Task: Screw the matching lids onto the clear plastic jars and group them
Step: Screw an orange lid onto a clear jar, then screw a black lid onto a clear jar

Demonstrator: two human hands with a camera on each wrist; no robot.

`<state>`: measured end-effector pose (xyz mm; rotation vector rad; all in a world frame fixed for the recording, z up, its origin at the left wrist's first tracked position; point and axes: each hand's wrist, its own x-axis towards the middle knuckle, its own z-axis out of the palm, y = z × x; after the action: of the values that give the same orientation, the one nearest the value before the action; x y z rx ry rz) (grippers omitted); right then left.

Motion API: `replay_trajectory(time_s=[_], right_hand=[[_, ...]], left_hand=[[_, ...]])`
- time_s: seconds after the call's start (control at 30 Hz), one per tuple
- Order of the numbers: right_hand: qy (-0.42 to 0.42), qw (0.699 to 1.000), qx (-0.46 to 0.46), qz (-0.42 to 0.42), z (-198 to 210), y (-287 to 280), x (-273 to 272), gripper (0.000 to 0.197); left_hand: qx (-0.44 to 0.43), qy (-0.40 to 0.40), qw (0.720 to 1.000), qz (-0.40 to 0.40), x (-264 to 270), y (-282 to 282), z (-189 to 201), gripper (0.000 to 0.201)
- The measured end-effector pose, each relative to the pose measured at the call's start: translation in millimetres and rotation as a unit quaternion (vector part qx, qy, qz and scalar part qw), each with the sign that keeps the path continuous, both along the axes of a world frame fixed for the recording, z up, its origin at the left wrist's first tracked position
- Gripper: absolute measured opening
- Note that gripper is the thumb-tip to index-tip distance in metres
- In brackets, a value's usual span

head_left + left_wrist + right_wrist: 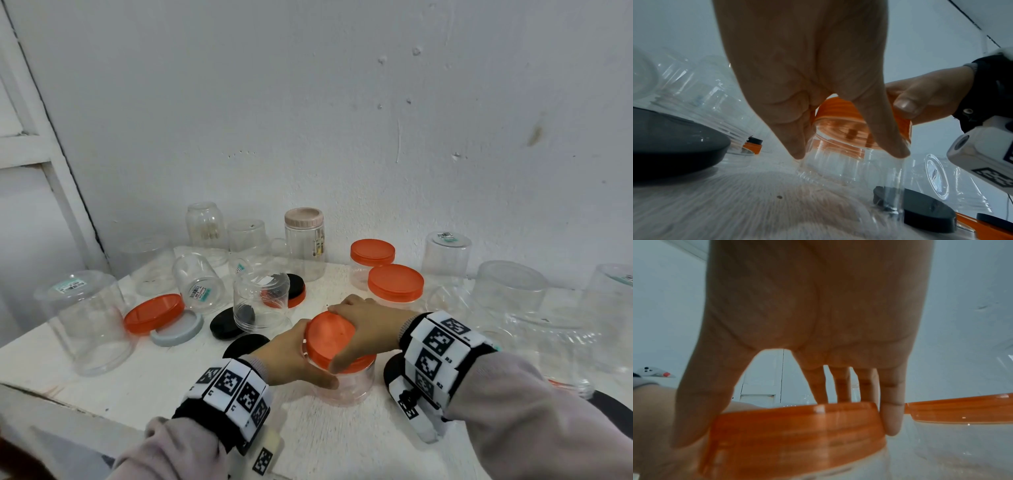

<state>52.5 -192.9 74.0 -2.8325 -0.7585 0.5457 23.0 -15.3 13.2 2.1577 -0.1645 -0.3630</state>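
An orange lid [329,337] sits on top of a clear jar [346,383] standing upright on the white counter [144,383]. The right hand [368,329] grips the lid's rim, its fingers [891,415] curled around it. The left hand [291,358] grips the jar's side. Just behind the jar stand two more orange-lidded jars [394,284]; black lids [227,323] lie to its left.

It looks like a plain room in a home or small workroom. A white wooden table [85,377] stands against a bare, marked white wall [342,102], beside a white panelled door [30,147].
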Motion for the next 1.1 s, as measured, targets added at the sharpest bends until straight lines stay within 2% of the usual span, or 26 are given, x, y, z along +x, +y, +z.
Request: replay_trajectory(time_s=[0.13,0.37,0.47,0.57,0.73,0.9,1.03,1.1], right_hand=[[-0.026,1.0,0.005,-0.008,-4,0,-4,0.099],[-0.095,0.995,0.029,0.002,-14,-5,-11,0.107],[-0.087,0.995,0.053,0.002,-18,-12,-14,0.102],[-0.073,0.992,0.087,-0.047,-11,-28,-12,0.092],[-0.165,0.974,-0.021,-0.157,9,-63,-1,0.073],[-0.131,0.953,-0.112,-0.248,9,-83,3,0.07],[-0.126,0.938,-0.144,-0.289,4,-87,3,0.066],[-0.129,0.929,-0.159,-0.308,2,-87,3,0.064]], left_hand=[[0.0,-0.003,1.0,0.0,0,0,-1,0.102],[0.005,-0.016,1.0,-0.01,1,0,-2,0.098],[0.012,-0.019,1.0,-0.015,1,-1,-1,0.097],[0.022,-0.021,0.999,-0.024,3,-1,0,0.098],[0.04,-0.013,0.998,-0.048,14,5,4,0.103],[0.045,-0.027,0.998,-0.024,36,2,6,0.108],[0.026,-0.055,0.998,0.011,59,-4,5,0.08],[0.029,-0.057,0.998,0.027,71,-7,5,0.084]])
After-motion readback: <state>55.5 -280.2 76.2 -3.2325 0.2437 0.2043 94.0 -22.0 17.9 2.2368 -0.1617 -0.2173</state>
